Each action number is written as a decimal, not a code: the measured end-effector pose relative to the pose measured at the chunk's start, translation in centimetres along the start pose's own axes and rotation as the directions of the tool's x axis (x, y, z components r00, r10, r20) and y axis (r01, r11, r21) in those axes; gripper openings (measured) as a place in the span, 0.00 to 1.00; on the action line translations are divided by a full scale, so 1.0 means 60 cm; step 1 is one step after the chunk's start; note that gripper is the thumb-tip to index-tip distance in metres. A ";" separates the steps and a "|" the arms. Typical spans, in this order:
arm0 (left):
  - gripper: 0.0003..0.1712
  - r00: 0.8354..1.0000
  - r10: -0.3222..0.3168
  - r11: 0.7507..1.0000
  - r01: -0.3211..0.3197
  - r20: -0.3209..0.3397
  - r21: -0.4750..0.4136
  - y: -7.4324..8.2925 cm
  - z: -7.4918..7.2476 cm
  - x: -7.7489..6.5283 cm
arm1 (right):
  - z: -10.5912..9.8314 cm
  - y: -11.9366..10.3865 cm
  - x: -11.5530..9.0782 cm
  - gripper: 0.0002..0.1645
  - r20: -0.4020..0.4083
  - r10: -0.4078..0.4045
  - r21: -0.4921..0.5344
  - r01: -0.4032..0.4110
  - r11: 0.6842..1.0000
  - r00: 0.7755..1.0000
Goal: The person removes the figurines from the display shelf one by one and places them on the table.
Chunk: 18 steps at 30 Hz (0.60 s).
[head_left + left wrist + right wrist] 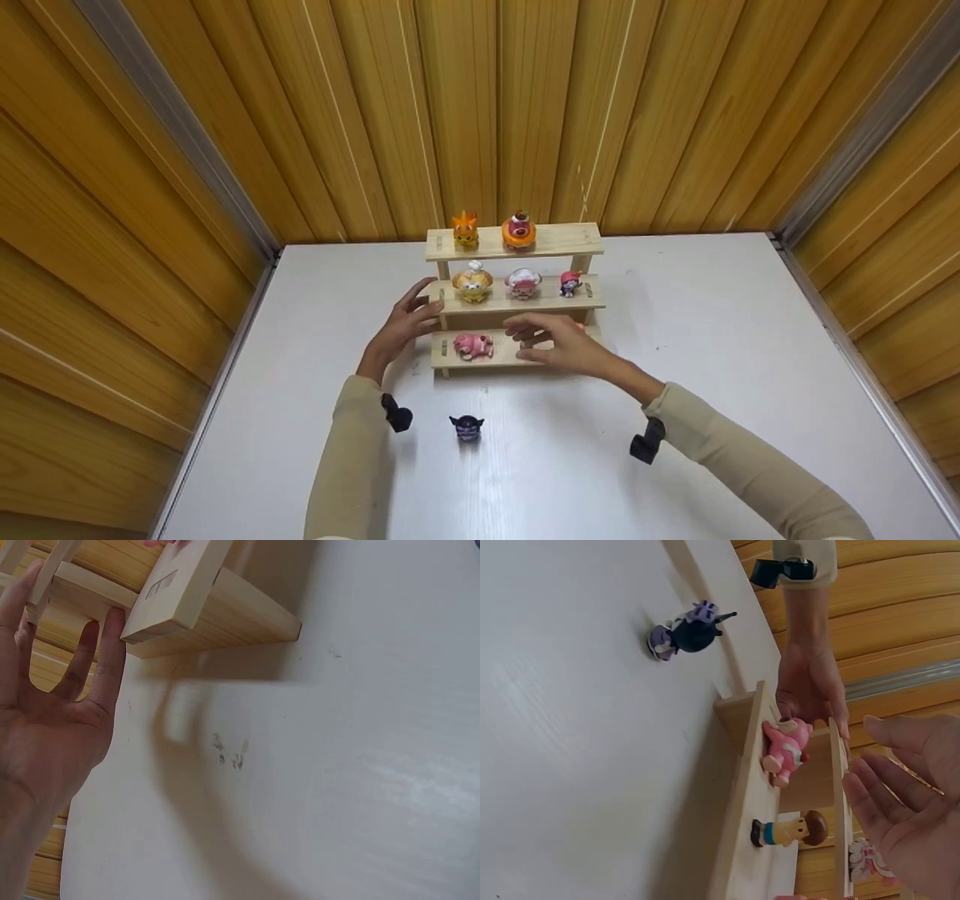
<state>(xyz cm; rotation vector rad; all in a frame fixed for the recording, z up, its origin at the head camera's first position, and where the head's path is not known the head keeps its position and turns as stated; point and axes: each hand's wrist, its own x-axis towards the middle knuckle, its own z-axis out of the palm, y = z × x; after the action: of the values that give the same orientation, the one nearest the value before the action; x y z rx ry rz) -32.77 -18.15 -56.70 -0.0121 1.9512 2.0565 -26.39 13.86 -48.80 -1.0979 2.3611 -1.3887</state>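
My left hand (403,330) is at the left end of a three-tier wooden shelf (564,238), its spread, fairly straight fingers (112,664) touching the boards. Over the lowest tier hovers my right hand (564,346), fingers loosely bent and holding nothing. Close by it, a small brown-haired figurine (789,830) stands on that tier, mostly covered by the hand in the head view. Left of it on the same board is a pink figurine (473,346). A dark horned figurine (467,428) stands on the white table in front of the shelf.
The middle tier bears a yellow-and-orange figurine (472,283), a white-and-pink one (523,283) and a red-capped one (570,283). On the top tier are two orange figurines (465,231). Wood-look panels (465,112) wall the white table (697,315) at the back and sides.
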 end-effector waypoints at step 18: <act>0.40 1.000 -0.013 1.000 0.013 -0.005 -0.016 -0.003 0.000 0.006 | -0.109 -0.007 0.052 0.26 -0.194 0.056 0.023 -0.053 0.998 0.979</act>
<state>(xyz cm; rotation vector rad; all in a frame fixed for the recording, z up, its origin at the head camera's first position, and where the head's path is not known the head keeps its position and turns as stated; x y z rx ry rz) -33.07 -18.05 -56.94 -0.0338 1.9328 2.0652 -31.66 16.03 -44.30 -0.9230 2.4851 -1.5592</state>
